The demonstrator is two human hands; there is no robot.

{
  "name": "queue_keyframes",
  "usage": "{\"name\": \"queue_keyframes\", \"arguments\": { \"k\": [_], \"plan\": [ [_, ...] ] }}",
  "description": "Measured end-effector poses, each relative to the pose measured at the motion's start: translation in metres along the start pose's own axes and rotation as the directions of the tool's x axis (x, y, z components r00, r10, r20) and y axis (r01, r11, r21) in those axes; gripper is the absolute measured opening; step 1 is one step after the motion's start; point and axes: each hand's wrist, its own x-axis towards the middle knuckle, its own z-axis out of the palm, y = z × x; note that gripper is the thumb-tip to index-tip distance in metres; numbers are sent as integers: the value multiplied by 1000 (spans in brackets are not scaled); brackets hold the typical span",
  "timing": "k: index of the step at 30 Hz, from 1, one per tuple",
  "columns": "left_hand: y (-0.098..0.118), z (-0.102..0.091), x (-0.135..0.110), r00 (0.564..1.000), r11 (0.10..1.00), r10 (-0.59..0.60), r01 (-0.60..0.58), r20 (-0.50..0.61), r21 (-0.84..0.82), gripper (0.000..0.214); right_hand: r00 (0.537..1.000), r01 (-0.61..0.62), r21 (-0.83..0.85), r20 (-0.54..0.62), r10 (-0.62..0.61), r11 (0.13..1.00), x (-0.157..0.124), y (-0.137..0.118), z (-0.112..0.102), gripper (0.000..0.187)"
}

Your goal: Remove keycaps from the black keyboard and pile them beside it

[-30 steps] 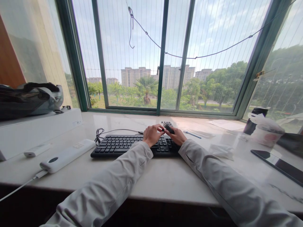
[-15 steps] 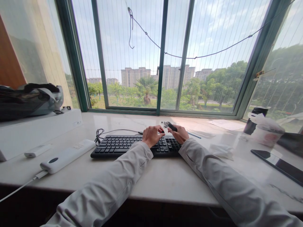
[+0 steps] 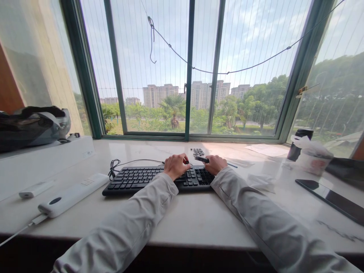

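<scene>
A black keyboard (image 3: 133,181) lies on the pale tabletop, with bare key sockets showing at its number pad on the right. My left hand (image 3: 176,167), closed in a pinch over the keyboard, holds a small black keycap (image 3: 187,162) between thumb and fingers. My right hand (image 3: 216,164) is wrapped round a short black brush (image 3: 202,159), which points left toward the keycap; its bristles are hard to make out. Just beyond the hands, several loose keycaps (image 3: 198,152) lie in rows. The brush and keycap look apart.
At left are a white power bank (image 3: 72,195) with a cable and a white box (image 3: 45,163) under a dark visor-like item. A phone (image 3: 330,199), crumpled clear plastic (image 3: 260,182) and a bagged tub (image 3: 314,159) are at right. Windows stand behind.
The brush has turned from slanting upward to lying nearly level, and its tip has moved off the loose keycaps. My left hand keeps its pinch. The whole view has shifted slightly.
</scene>
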Motion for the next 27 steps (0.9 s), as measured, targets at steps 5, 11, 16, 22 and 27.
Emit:
{"name": "queue_keyframes", "arguments": {
  "k": [5,11,16,22,27],
  "plan": [
    [-2,-4,1,999,999,17,-16,-48,28,21,1000,23,-51,21,-22,998,1,5,-3,31],
    [-5,-10,4,996,997,-3,10,-92,71,20,999,29,-69,32,-27,997,6,13,-1,28],
    [-8,-10,16,993,996,18,-7,-120,93,22,999,1,-75,34,1,997,9,20,3,24],
    [-18,8,69,994,984,113,-112,-2,141,24,998,-24,-57,57,27,998,9,22,5,25],
    [-29,37,120,992,972,76,-97,103,213,24,997,-18,-60,79,23,998,8,20,2,25]
  ]
}}
